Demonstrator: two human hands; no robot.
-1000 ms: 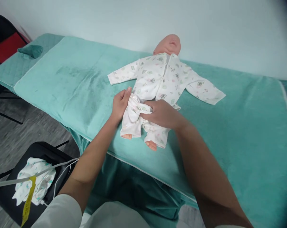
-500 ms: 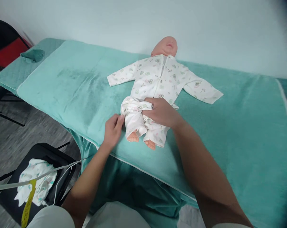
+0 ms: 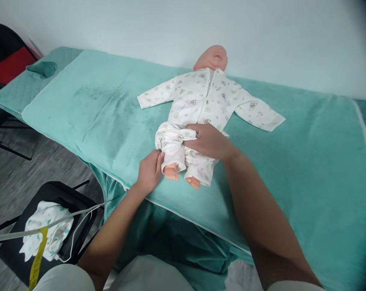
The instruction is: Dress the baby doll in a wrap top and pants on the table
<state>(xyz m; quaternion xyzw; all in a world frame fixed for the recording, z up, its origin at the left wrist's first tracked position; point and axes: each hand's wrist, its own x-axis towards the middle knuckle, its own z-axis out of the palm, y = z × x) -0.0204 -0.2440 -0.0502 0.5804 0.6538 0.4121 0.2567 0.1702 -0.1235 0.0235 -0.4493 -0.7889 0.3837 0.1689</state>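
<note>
A baby doll point(image 3: 211, 57) lies on its back on a teal padded table point(image 3: 104, 109), dressed in a white printed sleepsuit point(image 3: 201, 99) with the sleeves spread flat. My right hand point(image 3: 207, 141) is closed on the bunched trouser fabric point(image 3: 171, 139) at the doll's hips. My left hand point(image 3: 150, 171) is beside the doll's bare foot point(image 3: 171, 172), its fingers curled against the trouser cuff. The other bare foot point(image 3: 194, 182) pokes out of the second trouser leg.
A black chair point(image 3: 49, 202) at lower left holds a crumpled white printed garment point(image 3: 46, 232), with a white cable and yellow tag over it. A folded teal cloth point(image 3: 43, 68) lies at the table's far left end, near a red and black chair point(image 3: 7, 60). A pale wall runs behind.
My left hand left the waistband, dropped to the table edge, then moved right to the trouser cuff. The trouser leg has ridden up, baring the foot. My right hand stayed put.
</note>
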